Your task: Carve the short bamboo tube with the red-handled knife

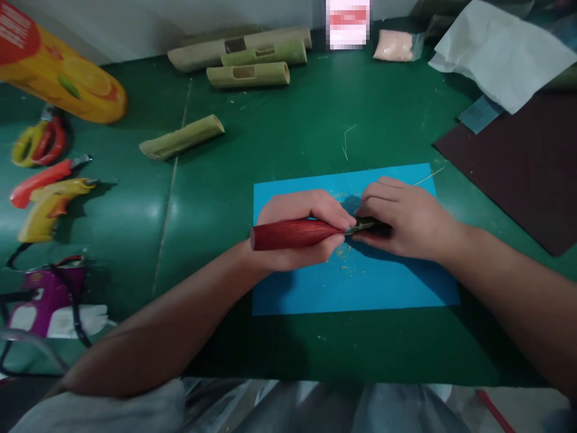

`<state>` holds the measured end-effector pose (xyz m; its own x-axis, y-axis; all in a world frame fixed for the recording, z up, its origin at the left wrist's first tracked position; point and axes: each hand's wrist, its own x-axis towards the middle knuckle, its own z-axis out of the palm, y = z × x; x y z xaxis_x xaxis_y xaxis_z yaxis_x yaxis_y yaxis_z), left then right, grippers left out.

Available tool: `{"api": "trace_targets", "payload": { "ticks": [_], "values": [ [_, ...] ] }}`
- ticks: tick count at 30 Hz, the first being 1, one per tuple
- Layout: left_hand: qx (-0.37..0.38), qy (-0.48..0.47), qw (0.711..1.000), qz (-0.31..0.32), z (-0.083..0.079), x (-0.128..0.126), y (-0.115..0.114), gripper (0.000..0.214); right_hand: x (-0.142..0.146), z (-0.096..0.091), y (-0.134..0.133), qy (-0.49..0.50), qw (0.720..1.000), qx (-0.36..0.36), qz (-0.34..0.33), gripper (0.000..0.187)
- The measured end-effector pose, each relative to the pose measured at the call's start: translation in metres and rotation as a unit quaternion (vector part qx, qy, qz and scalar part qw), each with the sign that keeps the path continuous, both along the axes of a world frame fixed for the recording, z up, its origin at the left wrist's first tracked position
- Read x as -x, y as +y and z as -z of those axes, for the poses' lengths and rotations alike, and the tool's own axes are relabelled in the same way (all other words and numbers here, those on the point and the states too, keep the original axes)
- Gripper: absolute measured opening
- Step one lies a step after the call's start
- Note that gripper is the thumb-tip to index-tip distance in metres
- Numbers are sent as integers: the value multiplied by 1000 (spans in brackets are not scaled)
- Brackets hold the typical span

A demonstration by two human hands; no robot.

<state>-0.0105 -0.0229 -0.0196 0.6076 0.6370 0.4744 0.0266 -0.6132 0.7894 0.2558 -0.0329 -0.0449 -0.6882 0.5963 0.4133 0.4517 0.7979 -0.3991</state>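
Observation:
My left hand (297, 207) is closed round a carving tool with a red wooden handle (295, 234). Its short metal end points right, toward my right hand (403, 213). There the fingers pinch a small dark greenish piece (372, 224), mostly hidden by the hand; I cannot tell its kind. The tool's tip meets or nearly meets this piece. Both hands are over a blue sheet (297, 294), where fine pale shavings (345, 255) are scattered.
Cut bamboo tubes (247, 75) lie at the back, and another bamboo tube (183, 138) lies nearer. Scissors (40, 141), a red-handled tool (42, 180), a yellow glue gun (56, 207) and an orange bottle (67, 72) are at left. A dark board (518, 174) lies at right.

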Motion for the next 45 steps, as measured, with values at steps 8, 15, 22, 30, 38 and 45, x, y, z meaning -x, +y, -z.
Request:
{"api": "trace_targets", "payload": {
  "ticks": [8,15,22,30,38,45],
  "values": [
    [-21,-6,999,-39,5,-2,-3,8,1,2,1,28,999,-35,-1,25],
    [22,-87,996,-28,14,3,3,7,1,0,-1,11,1000,-13,6,24],
    [55,-38,998,18,8,4,3,19,-1,0,-1,1,1000,-11,4,25],
    [-1,-12,1000,-4,3,0,-2,18,0,1,0,4,1000,-12,2,27],
    [-56,1,998,-36,1,-5,-6,15,0,3,0,23,1000,-11,0,24],
    [-47,-26,997,-55,5,-2,-3,17,0,3,1,23,1000,-16,3,24]
  ]
}}
